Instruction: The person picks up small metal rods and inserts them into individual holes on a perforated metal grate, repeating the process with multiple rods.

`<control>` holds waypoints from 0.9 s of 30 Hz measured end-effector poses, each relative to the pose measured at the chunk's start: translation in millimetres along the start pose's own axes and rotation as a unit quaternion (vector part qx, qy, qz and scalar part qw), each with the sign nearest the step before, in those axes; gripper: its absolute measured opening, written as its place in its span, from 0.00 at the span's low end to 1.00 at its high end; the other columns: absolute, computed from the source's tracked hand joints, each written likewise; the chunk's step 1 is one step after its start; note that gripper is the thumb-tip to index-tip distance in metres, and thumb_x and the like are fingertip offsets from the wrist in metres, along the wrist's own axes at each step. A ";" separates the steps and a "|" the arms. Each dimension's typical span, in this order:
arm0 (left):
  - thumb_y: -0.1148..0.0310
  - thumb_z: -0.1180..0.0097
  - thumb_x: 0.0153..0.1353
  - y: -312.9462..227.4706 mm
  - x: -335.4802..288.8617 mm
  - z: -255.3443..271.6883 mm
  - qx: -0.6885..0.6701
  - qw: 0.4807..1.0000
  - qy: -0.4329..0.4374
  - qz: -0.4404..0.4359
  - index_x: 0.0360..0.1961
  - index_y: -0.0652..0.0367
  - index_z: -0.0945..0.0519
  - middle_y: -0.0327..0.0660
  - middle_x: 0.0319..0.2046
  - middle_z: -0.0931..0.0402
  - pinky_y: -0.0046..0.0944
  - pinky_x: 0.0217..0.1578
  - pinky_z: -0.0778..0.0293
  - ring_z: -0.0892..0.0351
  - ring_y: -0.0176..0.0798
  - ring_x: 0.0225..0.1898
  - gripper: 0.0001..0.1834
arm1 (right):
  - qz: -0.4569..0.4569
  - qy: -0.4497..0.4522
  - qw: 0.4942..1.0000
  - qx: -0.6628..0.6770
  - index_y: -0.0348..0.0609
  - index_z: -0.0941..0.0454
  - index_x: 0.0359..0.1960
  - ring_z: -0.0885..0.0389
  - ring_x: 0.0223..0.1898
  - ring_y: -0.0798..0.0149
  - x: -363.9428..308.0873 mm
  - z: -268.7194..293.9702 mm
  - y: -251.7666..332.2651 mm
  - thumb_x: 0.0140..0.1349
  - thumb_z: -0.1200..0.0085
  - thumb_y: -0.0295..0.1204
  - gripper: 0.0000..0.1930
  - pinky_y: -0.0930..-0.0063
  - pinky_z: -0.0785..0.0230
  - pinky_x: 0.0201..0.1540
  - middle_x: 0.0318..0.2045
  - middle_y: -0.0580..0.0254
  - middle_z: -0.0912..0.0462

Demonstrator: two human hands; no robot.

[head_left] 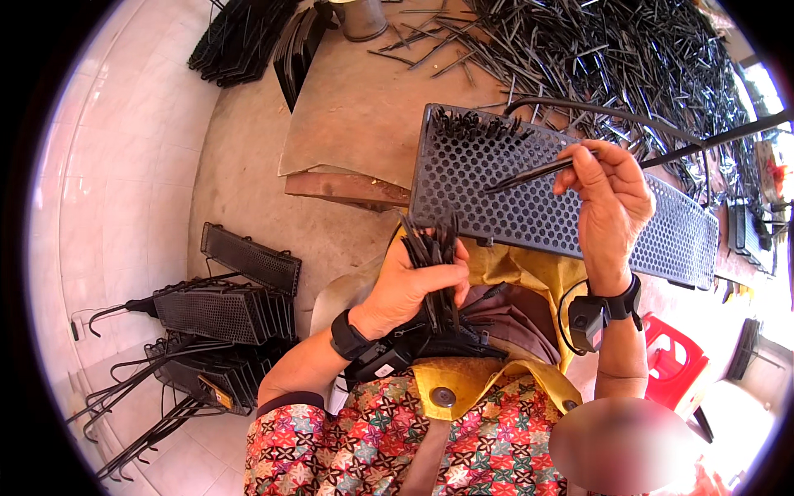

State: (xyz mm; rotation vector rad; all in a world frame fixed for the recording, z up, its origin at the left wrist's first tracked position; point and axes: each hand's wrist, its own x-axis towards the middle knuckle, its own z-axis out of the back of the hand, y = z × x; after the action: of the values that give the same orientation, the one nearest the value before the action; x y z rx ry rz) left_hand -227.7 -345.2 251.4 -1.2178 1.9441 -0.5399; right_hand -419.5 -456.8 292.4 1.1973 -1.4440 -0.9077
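Observation:
My left hand (395, 291) is closed round a bundle of slim black sticks (432, 248), their ends jutting above and below the fist. Between the thumb and fingers of my right hand (610, 202) is a slim black pointed stick (529, 175), its tip pointing left over a black rack (538, 211). Whether more than one stick lies in that pinch, I cannot tell. The rack is a long panel full of round holes, tilted across in front of me. Several short black sticks (480, 126) stand in holes along its far left edge.
A large heap of black sticks (612, 58) covers the table's (356, 124) far right. A metal cup (361, 18) stands at its back. More hooked perforated racks (219, 314) are stacked at left, others (244, 37) far left. A red plastic stool (672, 364) stands at right.

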 end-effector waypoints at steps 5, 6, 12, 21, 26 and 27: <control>0.76 0.43 0.53 -8.8 -2.6 -16.3 -0.032 0.998 -0.037 -0.040 0.37 0.64 0.28 0.42 0.25 0.27 0.35 0.24 0.29 0.25 0.38 0.22 0.11 | -0.181 0.043 0.980 0.071 0.29 0.25 0.36 0.26 0.20 0.72 -1.8 1.4 -5.1 0.58 0.47 0.21 0.07 0.82 0.31 0.24 0.26 0.56 0.20; 0.76 0.42 0.54 -9.2 -3.4 -19.2 -0.031 0.997 -0.049 -0.053 0.37 0.65 0.28 0.41 0.25 0.26 0.34 0.23 0.28 0.24 0.37 0.22 0.11 | -0.201 0.065 0.976 0.060 0.29 0.25 0.35 0.26 0.19 0.73 -3.8 -1.9 -5.5 0.58 0.47 0.21 0.06 0.82 0.31 0.23 0.26 0.57 0.20; 0.73 0.42 0.54 -2.9 0.9 -14.3 0.030 0.998 -0.032 -0.037 0.36 0.65 0.26 0.42 0.25 0.26 0.33 0.21 0.29 0.25 0.36 0.20 0.10 | -0.254 0.163 0.953 0.003 0.31 0.24 0.37 0.26 0.18 0.76 -18.5 -24.0 -3.5 0.56 0.46 0.19 0.07 0.84 0.33 0.21 0.22 0.63 0.22; 0.72 0.47 0.56 2.6 1.3 -6.9 0.015 0.998 -0.045 -0.046 0.33 0.62 0.27 0.46 0.27 0.25 0.34 0.21 0.28 0.25 0.38 0.21 0.06 | -0.164 0.135 0.962 -0.171 0.30 0.30 0.47 0.26 0.20 0.77 -42.3 -21.6 1.8 0.52 0.43 0.18 0.19 0.85 0.33 0.21 0.22 0.65 0.22; 0.72 0.48 0.58 2.7 0.0 -5.0 -0.019 0.998 -0.041 -0.045 0.35 0.61 0.28 0.52 0.32 0.24 0.33 0.22 0.28 0.25 0.37 0.23 0.06 | 0.169 0.102 0.912 -0.359 0.35 0.23 0.35 0.21 0.26 0.67 -42.8 -2.2 17.4 0.48 0.43 0.16 0.11 0.80 0.28 0.29 0.29 0.55 0.19; 0.71 0.49 0.58 0.1 1.6 -7.1 -0.016 0.998 -0.040 -0.043 0.35 0.61 0.28 0.53 0.34 0.25 0.33 0.23 0.27 0.25 0.37 0.23 0.05 | 0.245 0.157 0.887 -0.360 0.34 0.23 0.33 0.21 0.28 0.62 -47.2 -4.5 10.4 0.44 0.42 0.17 0.12 0.75 0.28 0.30 0.31 0.52 0.20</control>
State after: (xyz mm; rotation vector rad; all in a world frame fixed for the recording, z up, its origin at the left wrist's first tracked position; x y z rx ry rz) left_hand -233.7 -346.9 255.0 -1.3273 1.8466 -0.4991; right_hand -417.4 -408.4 292.4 0.3643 -0.9345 -0.7424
